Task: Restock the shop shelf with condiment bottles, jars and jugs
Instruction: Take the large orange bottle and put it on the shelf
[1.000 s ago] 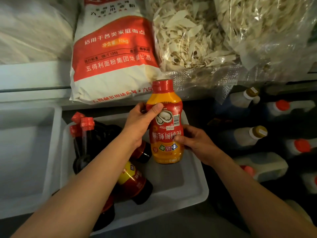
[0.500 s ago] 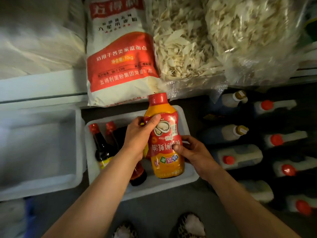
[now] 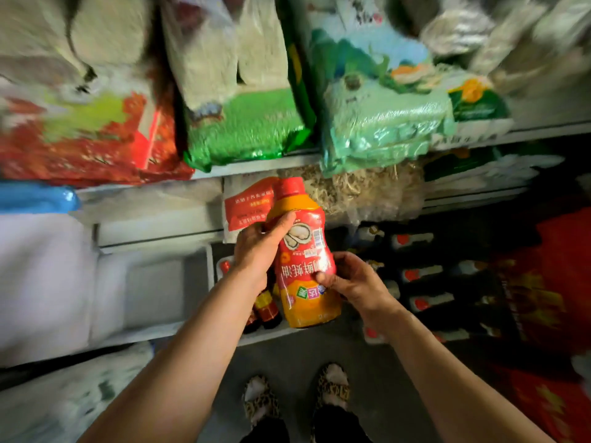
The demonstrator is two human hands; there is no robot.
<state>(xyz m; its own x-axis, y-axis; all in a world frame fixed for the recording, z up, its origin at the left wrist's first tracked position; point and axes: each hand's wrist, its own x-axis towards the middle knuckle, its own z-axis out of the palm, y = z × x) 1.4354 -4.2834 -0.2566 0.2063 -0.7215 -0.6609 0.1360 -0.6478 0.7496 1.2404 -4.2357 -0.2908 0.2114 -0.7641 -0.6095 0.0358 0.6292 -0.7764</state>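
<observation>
Clearly 1 bottle is in transit: the oyster sauce bottle, red cap up and slightly tilted, is held in front of the shelves above the white tray that holds a few dark sauce bottles. The left hand wraps its upper body, thumb across the label, while the right hand pinches the lower label from the side, fingers curled behind. So the step looks like carrying it to a slot (which one I cannot tell; the view is blurred). Next it needs an open spot, perhaps among the capped jugs lying on the dark shelf to the right, and lowering without knocking neighbours.
</observation>
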